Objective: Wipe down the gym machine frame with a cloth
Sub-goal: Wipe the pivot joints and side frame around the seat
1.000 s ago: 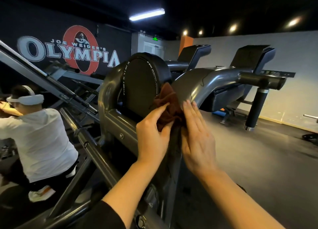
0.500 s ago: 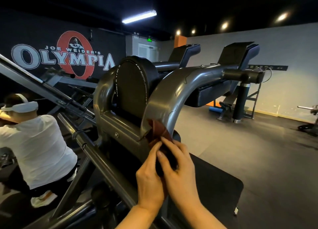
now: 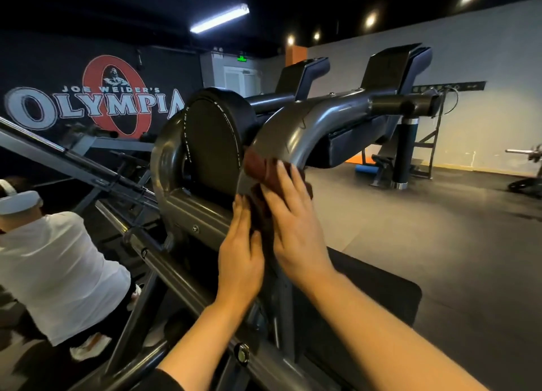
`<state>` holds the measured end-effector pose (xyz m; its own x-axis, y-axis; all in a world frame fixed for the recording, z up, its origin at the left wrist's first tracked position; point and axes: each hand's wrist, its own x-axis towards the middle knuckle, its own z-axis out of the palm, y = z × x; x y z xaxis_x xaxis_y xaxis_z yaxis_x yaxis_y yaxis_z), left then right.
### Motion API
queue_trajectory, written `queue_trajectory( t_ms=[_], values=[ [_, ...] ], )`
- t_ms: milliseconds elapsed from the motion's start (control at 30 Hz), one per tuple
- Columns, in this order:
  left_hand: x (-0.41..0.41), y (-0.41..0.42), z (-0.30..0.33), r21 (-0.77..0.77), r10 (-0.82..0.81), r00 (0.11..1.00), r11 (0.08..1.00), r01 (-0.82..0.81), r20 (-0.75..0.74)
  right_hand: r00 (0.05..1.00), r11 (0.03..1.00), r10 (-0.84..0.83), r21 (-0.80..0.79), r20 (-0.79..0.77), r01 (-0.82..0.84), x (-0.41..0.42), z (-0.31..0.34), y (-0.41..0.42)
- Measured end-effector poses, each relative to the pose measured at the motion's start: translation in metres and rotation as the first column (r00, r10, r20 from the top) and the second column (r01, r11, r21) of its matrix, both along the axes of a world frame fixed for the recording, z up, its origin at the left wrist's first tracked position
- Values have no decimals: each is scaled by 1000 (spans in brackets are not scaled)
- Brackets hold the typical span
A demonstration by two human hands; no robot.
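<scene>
While both hands press flat, the cloth (image 3: 258,167) wraps the frame (image 3: 281,132).

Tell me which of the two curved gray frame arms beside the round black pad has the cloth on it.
The right curved arm, rising toward the far handle. The brown cloth lies on its lower bend under both hands; the left curved arm, beyond the round pad, is bare.

both hands press a brown cloth (image 3: 258,167) flat against the curved grey frame tube (image 3: 281,132): left hand (image 3: 240,258) low, right hand (image 3: 296,220) higher, fingers straight, beside the round black pad (image 3: 211,144).
</scene>
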<state>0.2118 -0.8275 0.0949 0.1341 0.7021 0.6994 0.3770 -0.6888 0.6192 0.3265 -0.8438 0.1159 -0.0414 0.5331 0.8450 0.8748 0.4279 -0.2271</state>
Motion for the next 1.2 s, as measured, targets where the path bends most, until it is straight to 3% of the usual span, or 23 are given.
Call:
queue_trajectory(
  t_ms=[133,233,267,333,367,433,733,867,967,1033,1100,1200],
  values=[
    [-3,0,0,-79,-37,999,996,39,34,999,998,16,-64,38,-13,-17,-80,-14],
    [-7,0,1,-57,-60,998,996,61,19,1000,997,18,-72,15,-17,-20,-90,-19],
    [-10,1,1,-43,-55,998,998,56,15,998,996,53,-71,-39,-56,-20,-82,-21],
    [-11,4,2,-32,-42,999,999,42,9,952,986,94,-108,-291,-130,-16,-48,-21],
    [-11,5,2,-28,-33,999,999,33,4,902,975,74,-157,-425,-154,-10,-32,-17],
    [-11,6,1,-33,-22,1000,999,22,-9,846,959,-17,-249,-533,-137,0,-7,-7],
    [-11,4,1,-65,-48,999,997,49,13,880,870,-137,-481,-455,-113,-32,-91,-48],
    [-16,2,-7,-147,-164,967,970,194,197,957,897,-49,-434,-286,-84,-41,-80,-66],
    [-18,-14,-36,-218,-141,906,945,243,398,992,989,-40,-136,122,56,-34,-59,-50],
    [-17,-17,-63,-323,-127,881,898,297,455,896,978,-173,-35,409,205,-23,-46,-35],
    [-18,-14,-85,-419,-102,881,850,319,462,747,965,-204,0,633,263,-12,-47,-26],
    [-22,-9,-103,-510,-55,910,813,280,411,569,961,-162,-2,806,276,-8,-79,-22]
  ],
)
